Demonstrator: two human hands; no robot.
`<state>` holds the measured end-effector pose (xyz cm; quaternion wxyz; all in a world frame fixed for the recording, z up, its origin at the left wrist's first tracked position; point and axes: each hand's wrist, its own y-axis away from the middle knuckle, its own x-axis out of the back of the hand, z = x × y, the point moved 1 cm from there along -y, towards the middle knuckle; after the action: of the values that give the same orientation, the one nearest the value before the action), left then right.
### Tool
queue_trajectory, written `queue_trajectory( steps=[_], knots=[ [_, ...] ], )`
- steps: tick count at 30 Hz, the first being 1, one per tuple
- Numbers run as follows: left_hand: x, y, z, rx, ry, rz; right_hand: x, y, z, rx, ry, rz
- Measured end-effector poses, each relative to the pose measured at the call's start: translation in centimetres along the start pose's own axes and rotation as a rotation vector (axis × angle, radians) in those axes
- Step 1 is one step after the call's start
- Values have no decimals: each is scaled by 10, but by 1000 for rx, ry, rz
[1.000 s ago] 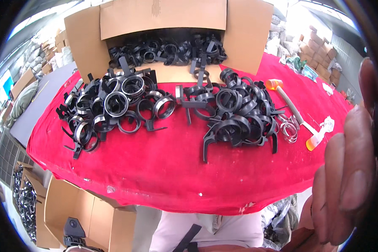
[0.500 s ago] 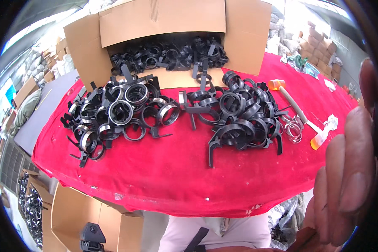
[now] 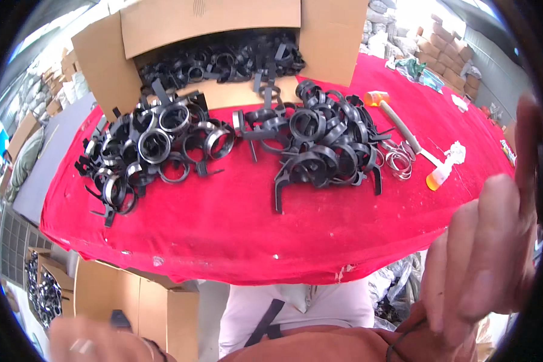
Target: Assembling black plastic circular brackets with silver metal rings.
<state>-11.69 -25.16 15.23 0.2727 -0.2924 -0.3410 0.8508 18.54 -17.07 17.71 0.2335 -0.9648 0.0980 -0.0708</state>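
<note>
My right hand (image 3: pixel 479 265) is raised close in at the right edge, its index finger stretched up and the other fingers loosely bent. Nothing shows in its grasp. At the lower left my left hand (image 3: pixel 96 341) is smeared by motion, so its fingers are unclear. Before me on the red cloth (image 3: pixel 223 241) lie two heaps. The left heap of black ring-shaped parts (image 3: pixel 154 146) has silver bands on several rings. A right heap of black ring parts (image 3: pixel 308 125) looks plain black. Neither hand touches the heaps.
An open cardboard box (image 3: pixel 211 24) of black parts stands behind the heaps. Loose metal rings (image 3: pixel 399 163) and an orange-faced mallet (image 3: pixel 410 133) lie to the right. Another carton (image 3: pixel 181 320) is below the table's left front. A black strap-like piece (image 3: pixel 265 323) crosses my lap.
My left hand has come into view at the lower left. The right hand's index finger now stands apart from the bent fingers. The whole view has shifted, moving the table up and left.
</note>
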Motion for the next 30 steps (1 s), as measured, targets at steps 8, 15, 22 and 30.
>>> queue_trajectory(
  steps=[8, 15, 22, 30],
  knots=[
    [152, -12, -112, 287, -1626, 463, -43, -20, 35, -100, -737, -736],
    [229, -88, -185, 692, -2199, -107, -28, -31, 71, -254, -573, -715],
    [332, -100, -172, 613, -2596, -182, -9, -47, 117, -318, -414, -647],
    [290, -123, -159, 332, -2391, 198, -10, -49, 149, -353, -281, -513]
  ],
)
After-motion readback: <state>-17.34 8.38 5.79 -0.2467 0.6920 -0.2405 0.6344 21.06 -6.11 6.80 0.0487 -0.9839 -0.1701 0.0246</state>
